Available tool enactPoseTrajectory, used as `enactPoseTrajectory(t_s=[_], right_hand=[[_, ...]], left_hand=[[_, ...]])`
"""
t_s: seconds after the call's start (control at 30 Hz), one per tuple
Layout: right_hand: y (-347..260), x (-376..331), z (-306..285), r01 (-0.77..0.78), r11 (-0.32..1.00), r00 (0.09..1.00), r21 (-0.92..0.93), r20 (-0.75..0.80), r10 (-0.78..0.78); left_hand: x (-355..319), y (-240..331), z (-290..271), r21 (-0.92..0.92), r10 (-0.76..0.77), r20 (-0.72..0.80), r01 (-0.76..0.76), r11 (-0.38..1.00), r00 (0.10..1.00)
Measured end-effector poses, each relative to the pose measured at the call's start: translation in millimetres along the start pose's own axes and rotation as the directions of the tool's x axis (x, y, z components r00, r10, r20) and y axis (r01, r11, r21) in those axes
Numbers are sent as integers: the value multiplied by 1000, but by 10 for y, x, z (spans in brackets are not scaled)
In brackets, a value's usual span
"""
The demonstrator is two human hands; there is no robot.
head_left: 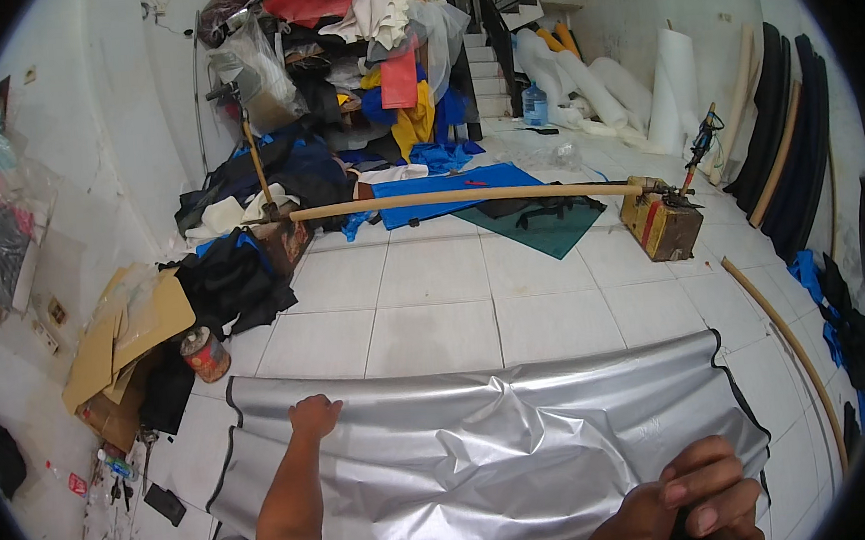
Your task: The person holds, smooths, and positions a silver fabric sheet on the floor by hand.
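Observation:
A wide silver sheet [407,472] with black-bound edges lies creased on the tiled floor before me. My left arm reaches forward across it, and my left hand [314,417] is closed on the sheet near its far edge, left of the middle. Wrinkles gather in the sheet's centre. My right hand [711,491] is raised over the sheet's near right part, with its fingers curled inward. Whether anything lies inside those fingers is hidden.
Beyond the sheet, a long pole [468,197] spans to a box-like block [662,226]. A rusty can [205,354] and cardboard [126,332] stand left; a phone-like dark slab [165,504] lies nearby. A curved tube [789,345] is at right. Fabric heaps [412,121] fill the back.

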State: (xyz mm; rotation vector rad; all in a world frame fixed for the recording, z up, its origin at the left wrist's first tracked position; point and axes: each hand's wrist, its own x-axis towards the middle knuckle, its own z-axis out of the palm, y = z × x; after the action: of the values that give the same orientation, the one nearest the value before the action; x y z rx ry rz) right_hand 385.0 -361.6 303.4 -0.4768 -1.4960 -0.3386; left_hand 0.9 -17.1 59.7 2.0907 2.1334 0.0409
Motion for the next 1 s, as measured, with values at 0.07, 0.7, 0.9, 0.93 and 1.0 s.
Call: enactPoseTrajectory(t_s=[0.07,0.7,0.9,0.93,1.0], right_hand=[[39,-16,2,23,1000,1000,-3,11,-23],[84,10,18,102,994,994,27,-27,-102],[81,7,-28,109,994,994,10,12,-109],[34,18,-41,110,994,994,3,24,-110],[-148,69,-73,-32,997,996,67,85,26]], left_hand=[[-20,-2,6,-59,17,-6,-18,998,1000],[-107,65,-103,118,-28,15,26,993,999],[-33,64,-93,73,-44,14,43,996,999],[-20,40,-68,87,-39,-4,40,995,999],[-5,-24,-19,112,-45,-4,46,993,999]])
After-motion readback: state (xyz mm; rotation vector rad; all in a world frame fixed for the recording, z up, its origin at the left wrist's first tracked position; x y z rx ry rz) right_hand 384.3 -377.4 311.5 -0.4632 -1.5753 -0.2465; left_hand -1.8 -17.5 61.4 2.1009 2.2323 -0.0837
